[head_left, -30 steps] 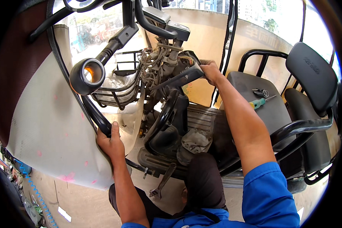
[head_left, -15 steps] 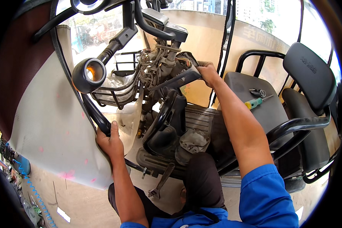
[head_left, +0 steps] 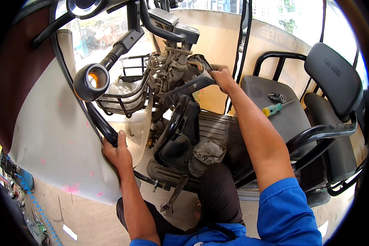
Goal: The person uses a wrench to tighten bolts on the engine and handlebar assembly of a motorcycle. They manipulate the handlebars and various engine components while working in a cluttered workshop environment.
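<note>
Both gripping | left hand: black tube | right hand: dark plastic panel | tugging, I fear, could snag dusty wires beyond its fingers

keys beside screwdriver on grey seat, coiled blue hose

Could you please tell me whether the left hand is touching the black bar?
Touching: the head view shows the left hand gripping the black bar.

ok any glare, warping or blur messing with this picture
Head view: glare bleaches the clear upper window; head view: the fisheye bows the top edge of the tan panel, and the corners go black; head view: highlights streak the glossy black curved armrest; head view: the yellow-and-green screwdriver looks fairly sharp.
</note>
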`<state>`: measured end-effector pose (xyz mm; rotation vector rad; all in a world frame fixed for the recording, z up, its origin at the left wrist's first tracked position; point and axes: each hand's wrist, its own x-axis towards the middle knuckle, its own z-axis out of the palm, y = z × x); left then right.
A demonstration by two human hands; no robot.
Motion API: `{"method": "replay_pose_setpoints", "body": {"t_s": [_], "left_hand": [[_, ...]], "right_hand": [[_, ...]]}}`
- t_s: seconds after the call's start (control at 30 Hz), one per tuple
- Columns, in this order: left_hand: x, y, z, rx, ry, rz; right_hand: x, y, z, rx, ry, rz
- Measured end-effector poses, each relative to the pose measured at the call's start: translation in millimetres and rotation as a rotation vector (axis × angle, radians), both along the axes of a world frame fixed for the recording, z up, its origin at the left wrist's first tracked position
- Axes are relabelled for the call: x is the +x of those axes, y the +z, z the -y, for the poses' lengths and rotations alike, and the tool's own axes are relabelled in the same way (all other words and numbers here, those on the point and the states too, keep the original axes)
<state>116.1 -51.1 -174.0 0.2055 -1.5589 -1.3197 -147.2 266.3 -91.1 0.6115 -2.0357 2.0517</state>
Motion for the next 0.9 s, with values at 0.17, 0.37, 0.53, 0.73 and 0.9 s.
{"method": "replay_pose_setpoints", "body": {"t_s": [0.17,0.37,0.53,0.73,0.9], "left_hand": [[0,-1,1,-0.016,-0.010,-0.015],[1,1,0,0.000,-0.009,-0.003],[0,0,-1,0.001,-0.013,-0.018],[0,0,0,-0.002,-0.010,-0.016],[-1,-1,1,0.007,-0.019,-0.017]], "right_hand": [[8,2,1,0.025,-0.029,-0.008],[8,0,4,0.036,-0.051,-0.018],[11,-2,4,0.008,-0.038,-0.028],[21,1,7,0.018,-0.032,-0.045],[22,1,8,0.020,-0.047,-0.054]]}}
